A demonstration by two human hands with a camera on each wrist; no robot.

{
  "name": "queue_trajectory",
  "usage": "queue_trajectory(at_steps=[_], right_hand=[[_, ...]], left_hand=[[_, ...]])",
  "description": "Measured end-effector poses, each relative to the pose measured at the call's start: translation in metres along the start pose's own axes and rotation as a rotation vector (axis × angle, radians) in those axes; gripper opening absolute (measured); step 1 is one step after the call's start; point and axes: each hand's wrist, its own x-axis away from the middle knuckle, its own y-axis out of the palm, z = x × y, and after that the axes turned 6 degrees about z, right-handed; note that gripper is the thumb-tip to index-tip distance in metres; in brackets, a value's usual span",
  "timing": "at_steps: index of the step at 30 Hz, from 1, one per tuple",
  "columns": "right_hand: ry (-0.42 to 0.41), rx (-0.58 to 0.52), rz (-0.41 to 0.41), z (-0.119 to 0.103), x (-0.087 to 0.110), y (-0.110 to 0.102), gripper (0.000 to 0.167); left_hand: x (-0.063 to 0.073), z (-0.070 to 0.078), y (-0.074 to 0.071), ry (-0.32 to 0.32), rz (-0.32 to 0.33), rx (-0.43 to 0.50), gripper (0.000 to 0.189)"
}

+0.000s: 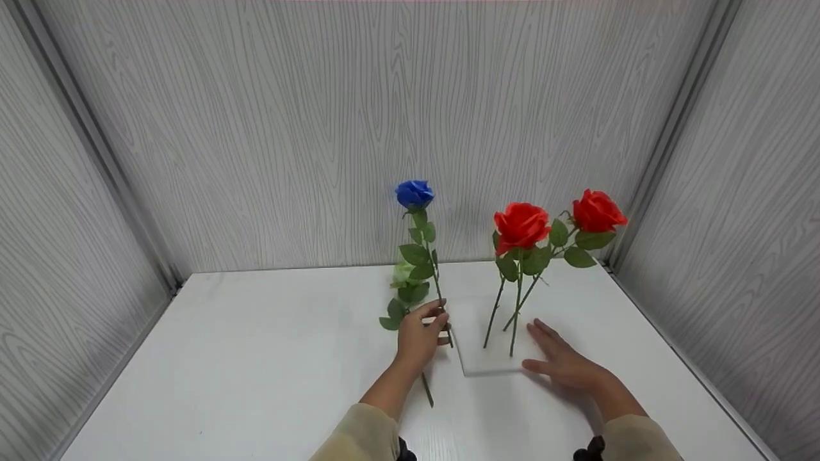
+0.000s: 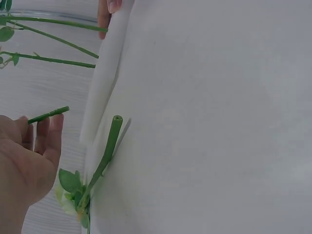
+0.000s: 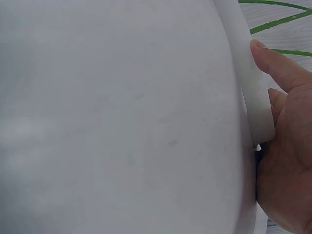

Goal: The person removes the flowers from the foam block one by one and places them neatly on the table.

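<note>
My left hand (image 1: 419, 336) pinches the stem of a blue rose (image 1: 414, 193), which stands nearly upright left of a flat white block (image 1: 493, 366). In the left wrist view the cut end of this stem (image 2: 58, 112) pokes out past the fingertips. Three stems rise from the block; two carry red roses (image 1: 522, 225) (image 1: 598, 211), and the third's bloom is hidden behind the front one. With fingers spread, my right hand (image 1: 567, 366) touches the block's right side. Beneath my left hand lies a pale green rose (image 1: 403, 275), its stem (image 2: 109, 141) pointing toward me.
The white table (image 1: 256, 365) is bounded by a grey wood-grain panel (image 1: 288, 141) at the back. Similar side panels (image 1: 57, 256) (image 1: 737, 224) stand left and right. The red rose on the right leans out toward the right-hand corner.
</note>
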Motion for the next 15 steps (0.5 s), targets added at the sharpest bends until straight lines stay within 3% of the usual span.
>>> queue_trajectory(at_steps=[15], right_hand=[[0.002, 0.023, 0.002, 0.004, -0.001, 0.0, 0.095]], left_hand=[[0.012, 0.003, -0.022, -0.034, -0.027, -0.046, 0.039]])
